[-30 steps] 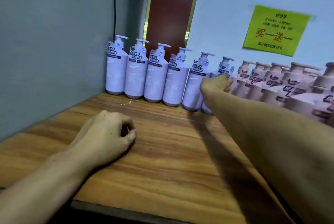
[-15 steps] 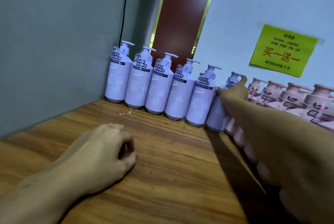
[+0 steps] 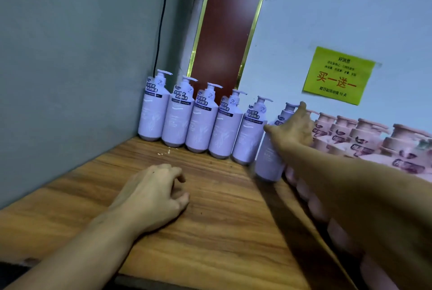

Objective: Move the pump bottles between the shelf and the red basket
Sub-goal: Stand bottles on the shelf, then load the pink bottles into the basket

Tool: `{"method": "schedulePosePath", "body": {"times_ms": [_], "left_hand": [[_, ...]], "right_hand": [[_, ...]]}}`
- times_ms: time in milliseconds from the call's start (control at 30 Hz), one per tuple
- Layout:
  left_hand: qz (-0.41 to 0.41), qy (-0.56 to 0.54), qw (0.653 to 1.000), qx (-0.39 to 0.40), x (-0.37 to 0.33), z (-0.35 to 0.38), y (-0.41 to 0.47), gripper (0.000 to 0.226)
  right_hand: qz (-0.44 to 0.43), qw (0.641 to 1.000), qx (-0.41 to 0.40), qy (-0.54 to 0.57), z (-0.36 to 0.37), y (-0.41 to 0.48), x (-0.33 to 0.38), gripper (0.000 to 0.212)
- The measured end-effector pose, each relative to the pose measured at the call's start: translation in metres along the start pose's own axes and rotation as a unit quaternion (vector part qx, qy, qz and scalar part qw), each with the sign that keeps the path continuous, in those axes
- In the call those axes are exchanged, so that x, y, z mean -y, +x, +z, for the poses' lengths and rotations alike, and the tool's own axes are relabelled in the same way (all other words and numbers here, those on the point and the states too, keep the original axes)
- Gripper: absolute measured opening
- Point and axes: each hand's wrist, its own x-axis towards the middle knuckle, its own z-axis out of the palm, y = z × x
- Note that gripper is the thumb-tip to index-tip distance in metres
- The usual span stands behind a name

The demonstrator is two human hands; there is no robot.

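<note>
At the near edge of the wooden shelf [image 3: 210,231], the left forearm is seen entering from the lower left. The left hand [image 3: 152,194] is laid knuckles-up on the wood with its fingers loosely curled under and nothing held in them. The right arm is stretched forward from the lower right, across a line of pink pump bottles [image 3: 364,135] that runs along the right side of the shelf and is partly hidden beneath it. The right hand [image 3: 291,129] is closed over the shoulder of a lilac pump bottle [image 3: 267,161]. The thumb is set on its left side and one finger is raised beside the pump head, while the other fingers are hidden behind the bottle. This bottle is seen upright on the shelf, slightly blurred, just in front of the right end of a row of five lilac pump bottles [image 3: 203,123] lined up against the back. A few pale crumbs [image 3: 163,153] are scattered on the wood before the row. Behind it, a black cable [image 3: 161,20] is run down the grey wall [image 3: 70,56], a red-brown panel [image 3: 226,20] is edged in gold trim, and a yellow notice [image 3: 337,75] is stuck on the pale wall.
</note>
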Motion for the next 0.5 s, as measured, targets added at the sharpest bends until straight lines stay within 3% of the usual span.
{"method": "schedulePosePath", "body": {"times_ms": [133,233,367,433,500], "left_hand": [[-0.004,-0.026,1.000,0.008,-0.005,-0.002,-0.001,0.057],[-0.010,-0.065,0.996,0.052,-0.012,-0.002,-0.002,0.086],[-0.052,-0.231,0.970,0.059,-0.031,-0.007,-0.004,0.123],[-0.070,-0.350,0.933,0.047,-0.044,-0.011,-0.004,0.120],[-0.073,-0.422,0.903,0.031,-0.056,-0.011,-0.004,0.094]], "right_hand": [[-0.063,0.998,0.021,-0.002,-0.028,-0.041,0.028,0.116],[-0.110,0.992,0.055,0.039,-0.050,-0.072,0.049,0.116],[-0.099,0.981,0.121,0.117,-0.082,-0.104,0.073,0.118],[-0.116,0.972,0.140,0.147,-0.099,-0.124,0.082,0.116],[-0.147,0.962,0.151,0.172,-0.114,-0.143,0.088,0.120]]}}
